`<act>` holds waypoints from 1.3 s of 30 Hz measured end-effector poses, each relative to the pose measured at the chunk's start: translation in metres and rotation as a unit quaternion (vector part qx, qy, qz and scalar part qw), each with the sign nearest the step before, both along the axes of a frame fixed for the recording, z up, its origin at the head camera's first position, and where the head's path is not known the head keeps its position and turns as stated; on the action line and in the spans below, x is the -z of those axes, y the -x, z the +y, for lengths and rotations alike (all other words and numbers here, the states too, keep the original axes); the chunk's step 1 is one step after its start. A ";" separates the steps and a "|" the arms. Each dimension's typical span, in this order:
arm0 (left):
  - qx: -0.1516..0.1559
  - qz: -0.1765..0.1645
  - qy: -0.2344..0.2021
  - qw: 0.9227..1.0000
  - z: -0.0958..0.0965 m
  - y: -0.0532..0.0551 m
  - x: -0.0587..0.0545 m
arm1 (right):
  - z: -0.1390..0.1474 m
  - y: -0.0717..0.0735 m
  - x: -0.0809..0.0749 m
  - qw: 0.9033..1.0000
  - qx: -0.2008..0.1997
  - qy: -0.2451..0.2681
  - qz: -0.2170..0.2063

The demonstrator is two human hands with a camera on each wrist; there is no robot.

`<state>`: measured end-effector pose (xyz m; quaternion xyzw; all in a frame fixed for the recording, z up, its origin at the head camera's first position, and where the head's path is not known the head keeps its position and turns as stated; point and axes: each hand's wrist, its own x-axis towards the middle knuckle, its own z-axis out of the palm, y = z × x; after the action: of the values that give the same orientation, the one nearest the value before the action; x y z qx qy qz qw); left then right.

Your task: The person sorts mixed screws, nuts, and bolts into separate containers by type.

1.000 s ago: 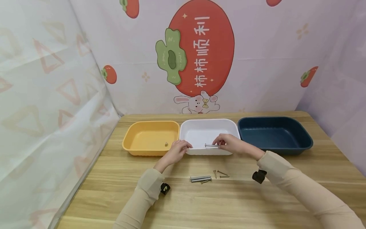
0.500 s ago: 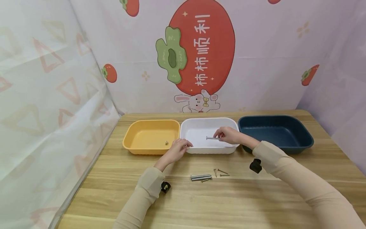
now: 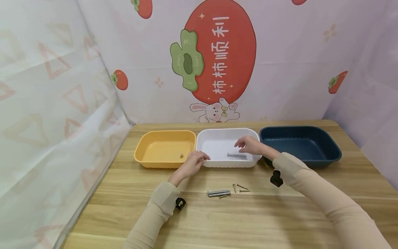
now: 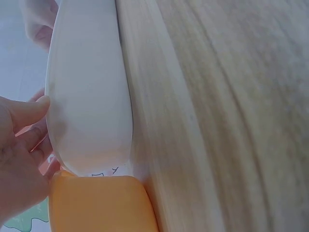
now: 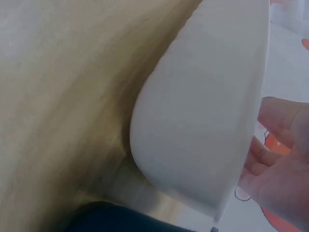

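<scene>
The right hand (image 3: 250,145), fingers parted, hung just beside a silver bolt (image 3: 237,155) lying in the white tray (image 3: 230,164); the left hand (image 3: 193,164) pinched its near rim at left. Nearer, more bolts (image 3: 219,194) and screws (image 3: 245,191) lay on the counter (image 3: 230,221).

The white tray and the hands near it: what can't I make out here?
- Head view: the small piece in the yellow tray is too small to identify.
- Left wrist view: the wall of the white tray hides the silver bolt inside; the left edge cuts off the left hand.
- Right wrist view: the white tray hides the bolt; the right edge cuts off the right hand.
</scene>
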<state>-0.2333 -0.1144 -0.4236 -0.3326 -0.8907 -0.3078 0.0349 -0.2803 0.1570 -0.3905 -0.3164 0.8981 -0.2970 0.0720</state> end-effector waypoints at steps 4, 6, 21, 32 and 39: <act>-0.005 -0.002 0.005 1.000 0.000 0.001 0.002 | -0.002 -0.007 0.002 0.999 0.001 0.032 0.016; -0.008 -0.006 0.004 1.000 -0.001 0.000 0.002 | -0.005 -0.012 0.000 0.999 0.004 0.049 0.021; -0.004 0.003 0.004 1.000 0.000 -0.001 -0.003 | -0.024 -0.054 -0.002 0.990 -0.040 0.129 0.032; 0.000 0.013 0.003 1.000 0.001 0.003 -0.002 | -0.035 -0.072 0.020 0.989 -0.090 0.116 -0.007; 0.000 0.002 0.004 1.000 0.002 0.001 0.000 | -0.041 -0.080 0.036 0.989 -0.112 0.078 -0.051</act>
<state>-0.2348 -0.1125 -0.4231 -0.3331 -0.8918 -0.3041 0.0352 -0.2004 0.1156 -0.4268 -0.4038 0.8261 -0.3724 0.1255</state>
